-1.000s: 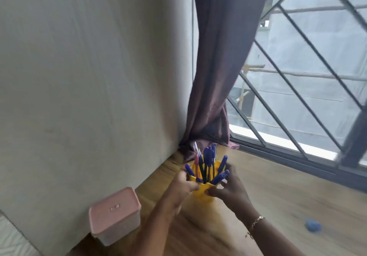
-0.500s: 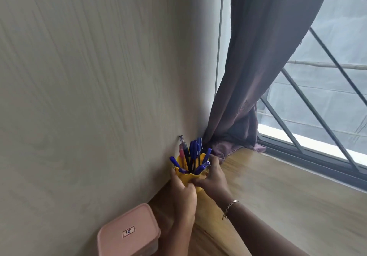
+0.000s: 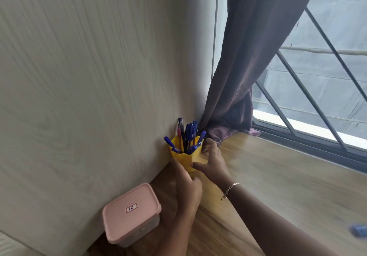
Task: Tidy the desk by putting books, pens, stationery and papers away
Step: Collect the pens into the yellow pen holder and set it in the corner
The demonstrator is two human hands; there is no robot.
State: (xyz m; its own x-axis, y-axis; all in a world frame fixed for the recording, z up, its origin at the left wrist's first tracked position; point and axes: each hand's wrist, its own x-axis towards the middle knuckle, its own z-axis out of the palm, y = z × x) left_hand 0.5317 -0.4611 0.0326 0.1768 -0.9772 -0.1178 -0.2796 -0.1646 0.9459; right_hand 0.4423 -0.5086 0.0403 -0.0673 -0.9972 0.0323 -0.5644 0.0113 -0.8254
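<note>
While the pen cup (image 3: 186, 157) stands on the table (image 3: 278, 176) against the wall (image 3: 99, 77), left hand (image 3: 187, 188) and right hand (image 3: 213, 160) clamp fingers round its body: likely light, stiff, top-heavy with pens (image 3: 188, 134), best held low.

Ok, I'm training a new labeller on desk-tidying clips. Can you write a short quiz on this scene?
1. True or false: the right hand holds the yellow pen holder.
2. The lidded box by the wall is: A pink, B green, C white.
3. Fill in: most pens in the holder are ____.

Key: 1 true; 2 A; 3 blue.
</note>
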